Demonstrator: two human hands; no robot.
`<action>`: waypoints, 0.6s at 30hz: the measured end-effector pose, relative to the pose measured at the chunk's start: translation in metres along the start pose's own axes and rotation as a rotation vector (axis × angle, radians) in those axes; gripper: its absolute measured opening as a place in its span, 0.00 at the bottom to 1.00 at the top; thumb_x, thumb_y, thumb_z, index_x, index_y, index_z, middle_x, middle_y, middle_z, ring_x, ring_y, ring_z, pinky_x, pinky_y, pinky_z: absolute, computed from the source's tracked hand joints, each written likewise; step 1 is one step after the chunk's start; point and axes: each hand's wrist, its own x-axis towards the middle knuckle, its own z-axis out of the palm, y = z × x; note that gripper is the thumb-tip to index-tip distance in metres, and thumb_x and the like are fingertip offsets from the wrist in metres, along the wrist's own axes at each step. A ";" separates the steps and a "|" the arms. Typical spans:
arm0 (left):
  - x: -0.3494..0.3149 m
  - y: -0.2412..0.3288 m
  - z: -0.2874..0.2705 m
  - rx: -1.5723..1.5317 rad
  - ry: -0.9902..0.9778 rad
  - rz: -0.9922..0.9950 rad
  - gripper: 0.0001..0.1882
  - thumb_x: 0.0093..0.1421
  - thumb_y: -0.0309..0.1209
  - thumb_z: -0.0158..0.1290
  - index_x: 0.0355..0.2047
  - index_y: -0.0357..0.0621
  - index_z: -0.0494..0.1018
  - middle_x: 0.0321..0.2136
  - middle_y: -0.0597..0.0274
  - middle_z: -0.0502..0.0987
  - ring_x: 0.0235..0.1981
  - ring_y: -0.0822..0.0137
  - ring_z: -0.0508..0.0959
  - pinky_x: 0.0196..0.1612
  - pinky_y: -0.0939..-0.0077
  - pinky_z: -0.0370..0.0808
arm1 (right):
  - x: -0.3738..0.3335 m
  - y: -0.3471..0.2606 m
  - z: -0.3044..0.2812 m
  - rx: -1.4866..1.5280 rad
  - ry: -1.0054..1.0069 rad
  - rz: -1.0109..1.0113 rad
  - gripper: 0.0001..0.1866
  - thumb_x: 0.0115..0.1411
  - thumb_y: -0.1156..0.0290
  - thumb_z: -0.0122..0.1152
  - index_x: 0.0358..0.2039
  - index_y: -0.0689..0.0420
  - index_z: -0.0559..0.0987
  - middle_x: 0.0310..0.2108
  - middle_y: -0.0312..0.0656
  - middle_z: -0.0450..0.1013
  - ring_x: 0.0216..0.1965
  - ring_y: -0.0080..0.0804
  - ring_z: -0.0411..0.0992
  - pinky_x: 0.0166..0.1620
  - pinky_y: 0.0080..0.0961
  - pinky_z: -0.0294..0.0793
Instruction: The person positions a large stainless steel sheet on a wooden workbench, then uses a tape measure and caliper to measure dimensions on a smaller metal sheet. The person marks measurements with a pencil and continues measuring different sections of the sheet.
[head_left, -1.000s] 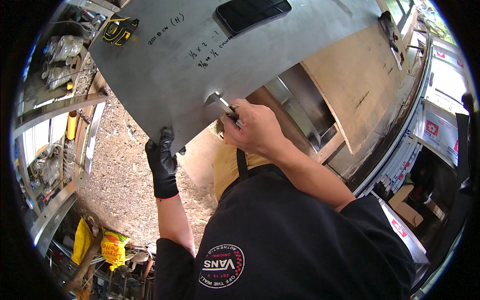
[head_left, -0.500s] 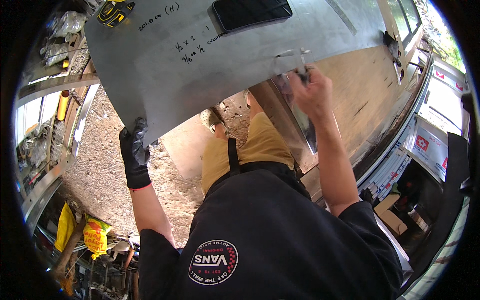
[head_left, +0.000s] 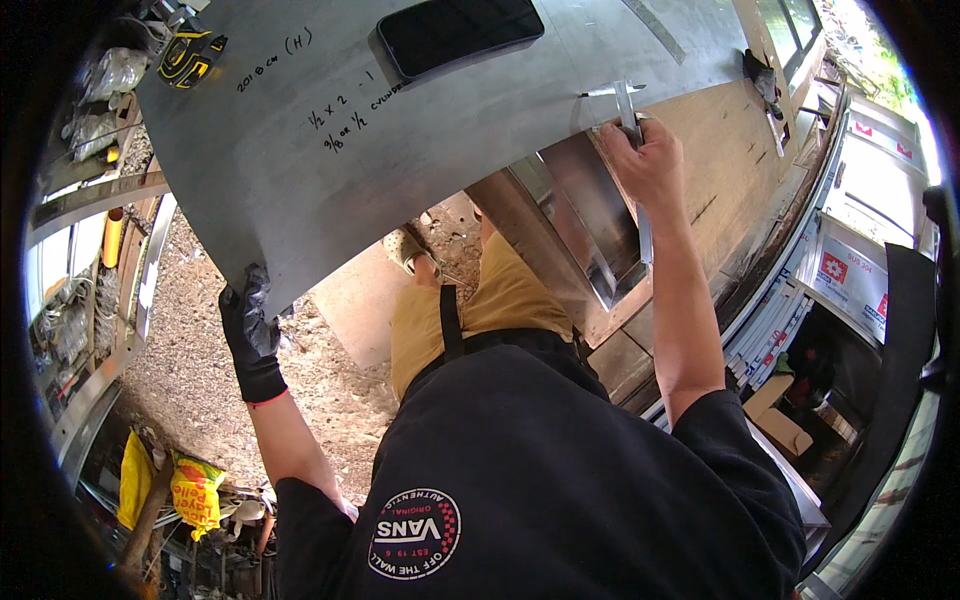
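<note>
A large grey metal sheet point(head_left: 330, 190) with handwritten black marks lies in front of me. My left hand point(head_left: 250, 315), in a black glove, is closed around its near left corner. My bare right hand point(head_left: 645, 165) is closed on a slim silver metal tool point(head_left: 626, 100) at the sheet's near right edge. The upper end of this tool reaches over the sheet, and a narrow silver strip shows below the hand. Across its top runs a thin pointed piece point(head_left: 605, 92); whether it belongs to the tool I cannot tell. My fingers hide the tool's middle.
On the sheet rest a black phone point(head_left: 460, 38), a yellow-black tape measure point(head_left: 190, 55) and a metal ruler point(head_left: 655, 28). A wooden board point(head_left: 710, 170) extends to the right, with a dark glove point(head_left: 762, 78) on it. Yellow bags point(head_left: 197, 495) sit at lower left.
My right hand and the silver tool, blurred before, now show sharply at the sheet's edge. The whole view has shifted, so the sheet appears further left. My left hand still grips the corner.
</note>
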 end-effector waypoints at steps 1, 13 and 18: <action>0.000 0.001 0.002 0.005 -0.015 0.003 0.13 0.67 0.32 0.57 0.48 0.41 0.75 0.31 0.59 0.81 0.21 0.65 0.79 0.23 0.70 0.75 | 0.000 0.001 0.000 0.001 0.003 0.001 0.15 0.57 0.61 0.66 0.31 0.63 0.81 0.19 0.45 0.75 0.22 0.30 0.73 0.31 0.30 0.74; -0.002 0.004 0.004 -0.038 -0.009 0.023 0.14 0.65 0.31 0.59 0.49 0.40 0.74 0.30 0.61 0.80 0.20 0.69 0.76 0.21 0.75 0.71 | -0.002 -0.007 0.001 0.036 0.000 0.026 0.14 0.57 0.62 0.66 0.32 0.62 0.82 0.21 0.45 0.77 0.24 0.30 0.75 0.32 0.29 0.74; 0.002 0.012 -0.006 0.004 -0.009 0.003 0.16 0.65 0.31 0.59 0.51 0.41 0.73 0.32 0.61 0.80 0.21 0.69 0.77 0.23 0.76 0.73 | -0.003 -0.003 0.006 0.045 -0.008 -0.002 0.15 0.57 0.61 0.66 0.33 0.62 0.82 0.20 0.45 0.76 0.23 0.30 0.74 0.32 0.30 0.74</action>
